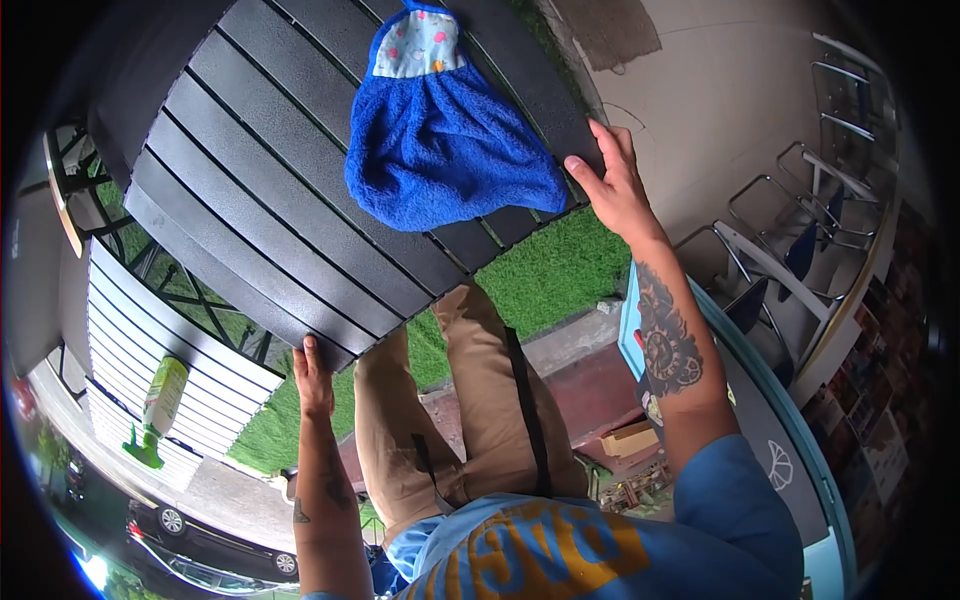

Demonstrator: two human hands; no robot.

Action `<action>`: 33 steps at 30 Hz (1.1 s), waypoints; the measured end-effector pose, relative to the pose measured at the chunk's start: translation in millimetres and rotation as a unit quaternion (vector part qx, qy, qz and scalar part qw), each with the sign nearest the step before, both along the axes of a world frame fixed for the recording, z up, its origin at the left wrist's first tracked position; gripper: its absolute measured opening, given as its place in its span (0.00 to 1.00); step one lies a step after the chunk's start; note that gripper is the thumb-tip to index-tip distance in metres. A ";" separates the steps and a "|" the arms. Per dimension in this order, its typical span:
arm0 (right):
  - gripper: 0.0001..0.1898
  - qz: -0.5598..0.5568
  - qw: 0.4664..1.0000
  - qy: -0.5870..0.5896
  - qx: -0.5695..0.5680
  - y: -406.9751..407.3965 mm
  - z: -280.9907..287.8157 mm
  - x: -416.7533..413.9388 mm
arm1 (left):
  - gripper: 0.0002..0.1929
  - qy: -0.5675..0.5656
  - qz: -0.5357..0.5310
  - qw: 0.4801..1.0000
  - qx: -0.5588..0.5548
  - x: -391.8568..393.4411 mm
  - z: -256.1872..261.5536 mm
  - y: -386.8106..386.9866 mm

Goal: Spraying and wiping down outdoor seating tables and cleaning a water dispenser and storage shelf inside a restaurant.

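Note:
A dark slatted folding table (262,150) spreads out in front of me. My left hand (313,379) grips its near left corner. At the right edge, my right hand (616,180) holds the tabletop, thumb on the upper face; the fingertips under the edge are hidden. Across the slats lies a plush blue hand towel (450,150) with a fruit-print top and hanging loop, its lower right corner close to my right thumb. To the left, a green and white spray bottle (164,401) rests on a second slatted table (217,397), bright with glare.
Green artificial turf (559,259) runs beneath the table. Metal-framed chairs (757,300) line the right side. A teal-framed board (784,427) stands close by my right arm. A dark car (217,551) is parked at lower left, and a brown mat (611,34) lies at upper right.

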State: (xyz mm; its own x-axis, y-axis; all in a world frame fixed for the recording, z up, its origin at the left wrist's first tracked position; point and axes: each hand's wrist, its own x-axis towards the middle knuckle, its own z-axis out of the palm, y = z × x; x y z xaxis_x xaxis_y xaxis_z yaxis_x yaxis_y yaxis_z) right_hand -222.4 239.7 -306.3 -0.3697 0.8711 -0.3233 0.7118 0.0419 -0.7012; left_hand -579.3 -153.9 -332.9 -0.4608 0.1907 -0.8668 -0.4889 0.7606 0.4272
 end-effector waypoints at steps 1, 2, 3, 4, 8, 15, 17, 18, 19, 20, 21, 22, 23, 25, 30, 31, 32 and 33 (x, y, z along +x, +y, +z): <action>0.30 0.044 0.992 -0.098 0.066 2.6 -1.7 2.2 | 0.25 -0.012 0.000 0.999 -0.036 -2.5 0.0 0.6; 0.31 -0.005 0.992 -0.061 0.108 1.4 -12.6 0.5 | 0.25 -0.013 -0.005 0.999 -0.036 -3.6 -1.1 1.5; 0.31 -0.009 0.992 -0.059 0.107 8.1 -14.2 -9.6 | 0.24 -0.017 0.001 1.000 -0.013 -6.4 -2.4 -3.1; 0.34 -0.048 0.995 -0.086 -0.004 18.9 -9.8 -20.7 | 0.22 -0.025 0.007 1.000 0.008 -6.6 -4.3 -7.6; 0.46 -0.079 0.979 -0.174 -0.065 33.0 -16.3 -42.7 | 0.22 -0.028 0.042 0.996 0.077 -6.1 -13.8 -17.6; 0.42 -0.141 0.965 -0.221 0.017 9.6 -18.8 -45.4 | 0.25 0.031 0.006 0.996 0.079 -10.3 0.9 -6.0; 0.40 -0.155 0.967 -0.200 -0.005 -7.3 -20.7 -37.3 | 0.24 0.054 0.036 0.990 0.124 -11.9 8.9 12.8; 0.40 -0.166 0.966 -0.199 -0.001 -14.6 -18.7 -42.1 | 0.24 0.065 0.046 0.988 0.129 -16.8 11.8 16.6; 0.39 -0.178 0.963 -0.200 0.001 -20.0 -18.8 -47.6 | 0.24 0.067 0.041 0.989 0.123 -23.1 14.1 16.1; 0.39 -0.167 0.963 -0.213 0.000 -12.8 -18.8 -50.0 | 0.24 0.068 0.036 0.990 0.116 -29.0 15.7 15.2; 0.40 -0.176 0.966 -0.191 0.010 -12.1 -11.0 -53.0 | 0.24 0.071 0.044 0.991 0.101 -23.1 21.9 24.9; 0.37 -0.172 0.967 -0.186 0.003 -8.7 -10.1 -51.2 | 0.24 0.078 0.038 0.990 0.108 -23.7 22.9 27.3; 0.35 -0.167 0.969 -0.182 -0.005 -8.0 -9.0 -49.8 | 0.25 0.085 0.032 0.989 0.114 -25.3 24.8 28.0; 0.33 -0.114 0.939 -0.183 0.268 -14.5 1.3 -75.4 | 0.26 0.114 -0.010 0.989 0.096 -27.6 27.9 31.6; 0.49 0.335 0.905 -0.099 0.242 -42.9 38.3 -196.4 | 0.26 0.121 -0.033 0.989 0.078 -41.0 27.8 16.2; 0.52 0.377 0.887 -0.123 0.237 -51.7 27.4 -211.5 | 0.27 0.113 -0.064 0.991 0.039 -50.7 32.5 13.5; 0.50 0.384 0.882 -0.119 0.245 -56.4 26.0 -215.6 | 0.29 0.193 -0.086 0.976 0.044 -44.2 32.6 -10.4; 0.44 0.375 0.882 -0.152 0.241 -54.8 13.7 -207.8 | 0.34 0.203 -0.037 0.975 0.079 -32.4 49.6 -1.9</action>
State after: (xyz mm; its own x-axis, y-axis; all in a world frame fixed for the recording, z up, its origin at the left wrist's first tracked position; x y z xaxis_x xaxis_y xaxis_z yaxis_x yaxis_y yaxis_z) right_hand -430.2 184.9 -292.6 -0.8605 0.4817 -0.1658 0.5092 0.8224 -0.2537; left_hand -611.7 -155.8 -283.3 -0.7398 0.3530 -0.5728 -0.2010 0.6965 0.6888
